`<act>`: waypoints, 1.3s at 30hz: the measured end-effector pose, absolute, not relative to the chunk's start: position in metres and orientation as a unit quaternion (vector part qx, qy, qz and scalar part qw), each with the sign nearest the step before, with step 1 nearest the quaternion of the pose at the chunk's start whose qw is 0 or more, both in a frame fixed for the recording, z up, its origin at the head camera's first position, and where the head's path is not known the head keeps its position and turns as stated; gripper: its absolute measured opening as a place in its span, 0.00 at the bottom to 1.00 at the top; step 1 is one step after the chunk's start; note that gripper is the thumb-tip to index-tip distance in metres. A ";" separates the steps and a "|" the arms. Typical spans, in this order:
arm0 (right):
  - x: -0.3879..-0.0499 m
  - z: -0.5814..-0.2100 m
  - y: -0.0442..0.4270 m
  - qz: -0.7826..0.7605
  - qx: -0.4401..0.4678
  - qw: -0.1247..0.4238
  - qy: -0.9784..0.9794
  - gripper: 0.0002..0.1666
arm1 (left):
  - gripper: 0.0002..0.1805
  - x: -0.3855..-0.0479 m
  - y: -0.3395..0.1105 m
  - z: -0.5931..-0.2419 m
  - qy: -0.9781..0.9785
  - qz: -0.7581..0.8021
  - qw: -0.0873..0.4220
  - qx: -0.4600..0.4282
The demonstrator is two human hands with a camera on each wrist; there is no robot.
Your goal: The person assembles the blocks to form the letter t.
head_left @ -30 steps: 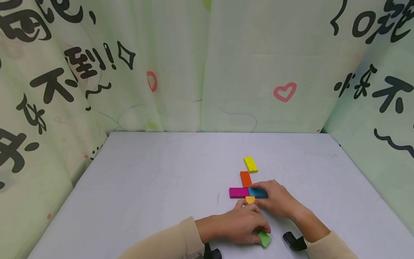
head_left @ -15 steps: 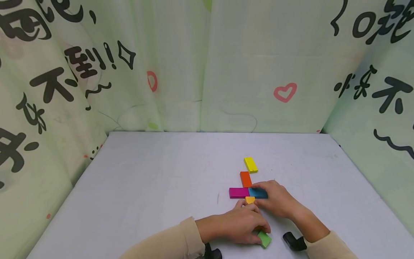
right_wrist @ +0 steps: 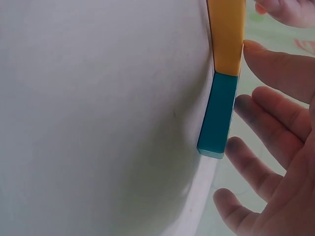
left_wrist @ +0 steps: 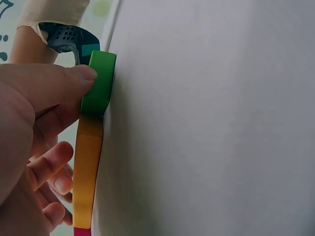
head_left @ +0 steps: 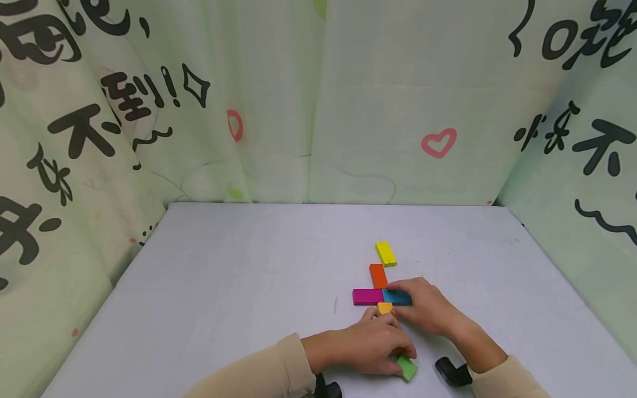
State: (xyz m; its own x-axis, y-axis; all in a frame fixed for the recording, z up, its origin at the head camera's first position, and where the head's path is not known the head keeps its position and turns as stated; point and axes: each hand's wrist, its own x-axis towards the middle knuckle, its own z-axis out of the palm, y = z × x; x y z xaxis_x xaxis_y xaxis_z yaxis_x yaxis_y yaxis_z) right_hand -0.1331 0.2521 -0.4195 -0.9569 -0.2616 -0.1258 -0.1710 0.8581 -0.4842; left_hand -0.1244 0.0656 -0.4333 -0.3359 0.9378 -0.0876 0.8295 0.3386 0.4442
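Note:
In the head view my left hand pinches a green wooden block between thumb and forefinger. Its other fingers lie over the amber block, which the hand mostly hides. The left wrist view shows the green block against the end of the amber block. My right hand lies over the blue block, its fingers loosely spread. In the right wrist view its thumb touches the amber block, and its fingertips lie at the blue block's upper edge.
A magenta block meets the blue block end to end. Behind them lie an orange-red block and a yellow block. The white table is bounded by printed curtains. Black wrist cameras sit below both hands.

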 end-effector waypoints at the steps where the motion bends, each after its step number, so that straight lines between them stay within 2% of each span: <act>1: -0.133 -0.420 0.252 -0.241 -0.113 0.094 0.959 0.29 | 0.17 -0.124 0.066 -0.433 0.801 0.161 0.167 0.552; 11: -0.130 -0.415 0.255 -0.243 -0.115 0.077 0.960 0.29 | 0.20 -0.124 0.064 -0.430 0.810 0.178 0.173 0.530; 18: -0.128 -0.413 0.264 -0.240 -0.113 0.059 0.962 0.30 | 0.21 -0.132 0.055 -0.425 0.842 0.190 0.135 0.486; 28: -0.127 -0.411 0.278 -0.251 -0.112 0.055 0.960 0.29 | 0.34 -0.148 0.051 -0.426 0.895 0.178 0.081 0.402; 39: -0.135 -0.412 0.296 -0.239 -0.090 0.054 0.965 0.29 | 0.34 -0.160 0.059 -0.436 0.921 0.186 0.077 0.333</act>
